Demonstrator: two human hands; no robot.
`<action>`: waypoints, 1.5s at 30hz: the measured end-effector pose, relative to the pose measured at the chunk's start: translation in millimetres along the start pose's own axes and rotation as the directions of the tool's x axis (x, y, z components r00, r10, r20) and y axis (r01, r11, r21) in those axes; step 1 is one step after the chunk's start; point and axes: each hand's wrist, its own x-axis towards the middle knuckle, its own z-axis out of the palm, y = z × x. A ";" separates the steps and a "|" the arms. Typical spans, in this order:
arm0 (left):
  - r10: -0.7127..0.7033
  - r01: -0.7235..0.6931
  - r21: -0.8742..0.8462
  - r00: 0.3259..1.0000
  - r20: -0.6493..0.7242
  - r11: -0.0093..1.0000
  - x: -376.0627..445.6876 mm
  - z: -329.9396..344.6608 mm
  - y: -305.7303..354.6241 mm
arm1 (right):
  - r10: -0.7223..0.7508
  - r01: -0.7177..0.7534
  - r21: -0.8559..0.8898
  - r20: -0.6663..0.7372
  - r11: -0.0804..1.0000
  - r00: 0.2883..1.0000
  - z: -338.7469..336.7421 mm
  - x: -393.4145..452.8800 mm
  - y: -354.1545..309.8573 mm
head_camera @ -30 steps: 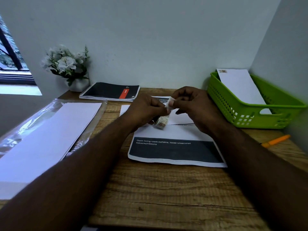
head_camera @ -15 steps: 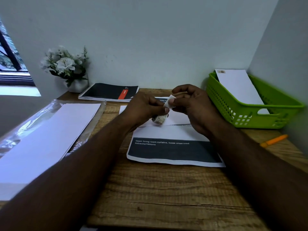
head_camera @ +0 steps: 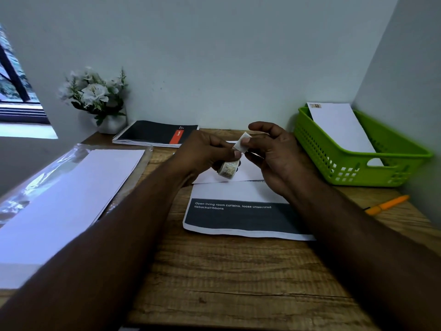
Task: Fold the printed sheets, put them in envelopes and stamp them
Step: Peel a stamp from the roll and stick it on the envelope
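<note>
Nearest the camera, the bare wood of the worktop (head_camera: pixel 238 283) runs across the bottom of the view, with both forearms reaching over it. At the left edge lies a stack of white envelopes (head_camera: pixel 66 199) partly in a clear plastic wrapper (head_camera: pixel 31 182). Just past the bare wood, in the middle, a printed sheet (head_camera: pixel 238 218) lies flat, showing a dark band with white text; a white envelope (head_camera: pixel 250 170) lies touching its far edge, partly under the hands. To the right, near the wall, an orange pen (head_camera: pixel 386 204) rests on the worktop.

Above the envelope, the left hand (head_camera: pixel 205 151) has its fingers curled round a small roll of stamps (head_camera: pixel 228 169), which hangs just below its thumb. The right hand (head_camera: pixel 276 154) pinches a single stamp (head_camera: pixel 242 143) between thumb and a fingertip, its white back and toothed edge turned to the camera; the left thumb touches the same stamp at its lower edge. Whether the stamp is torn free of the roll cannot be told.

Farther right stands a green plastic basket (head_camera: pixel 334 161), holding a white stamped envelope (head_camera: pixel 338 125) that leans against its back wall. At the far edge lie a black spiral notebook (head_camera: pixel 152 133) and, to its left, a white pot of pale flowers (head_camera: pixel 95 96).
</note>
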 end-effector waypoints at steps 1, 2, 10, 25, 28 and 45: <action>-0.004 0.004 0.003 1.000 -0.001 1.000 0.1 -0.5 0.2 | -0.016 0.016 -0.019 0.009 1.000 1.000 -0.2 0.0 -0.1; -0.010 0.010 0.012 1.000 -0.003 1.000 0.1 -1.5 0.2 | -0.052 0.055 -0.074 0.032 0.996 0.998 -1.7 0.7 -0.4; -0.052 0.054 0.114 0.998 -0.023 0.992 0.3 -10.3 -2.4 | 0.003 0.215 -0.521 0.386 0.826 0.922 -17.9 -0.6 -7.6; 0.003 -0.011 0.202 0.999 0.039 0.979 -0.9 -10.1 -0.4 | -0.152 0.242 -0.433 0.232 0.868 0.961 -16.4 6.6 -0.4; 0.041 -0.044 0.175 0.999 0.019 0.984 1.6 -10.6 -0.2 | -0.174 0.232 -0.387 0.179 0.893 0.968 -16.6 7.4 0.8; -0.002 0.018 0.093 0.986 -0.167 0.995 13.1 -65.0 -18.3 | -0.262 0.266 -0.168 0.048 0.949 0.964 -28.3 18.6 3.5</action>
